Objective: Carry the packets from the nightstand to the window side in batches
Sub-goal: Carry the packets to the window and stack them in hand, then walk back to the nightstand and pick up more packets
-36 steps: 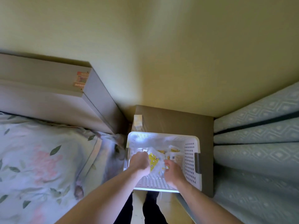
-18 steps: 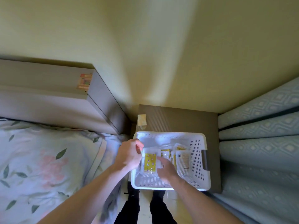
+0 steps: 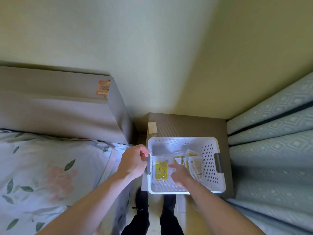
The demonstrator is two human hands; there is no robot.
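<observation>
A white perforated basket [image 3: 212, 165] stands on the brown nightstand [image 3: 189, 124]. Inside lie several clear packets: a yellow patterned one [image 3: 161, 170] at the left, others [image 3: 194, 164] leaning at the right. My left hand [image 3: 133, 162] is at the basket's left rim, fingers curled beside the grey left handle [image 3: 148, 164]; whether it grips the handle is unclear. My right hand [image 3: 180, 175] reaches into the basket with fingers stretched out over the packets, blurred, holding nothing I can see.
A bed with a flowered cover [image 3: 50, 175] and a grey headboard [image 3: 67, 106] lies at the left. Blue patterned curtains [image 3: 274, 150] hang at the right. A small pale packet [image 3: 152, 127] sits on the nightstand's back left corner. My legs [image 3: 152, 217] stand in the narrow gap below.
My left hand has come out of the basket to its left rim. My right hand has let the packets drop and spread its fingers. The yellow packet now lies flat.
</observation>
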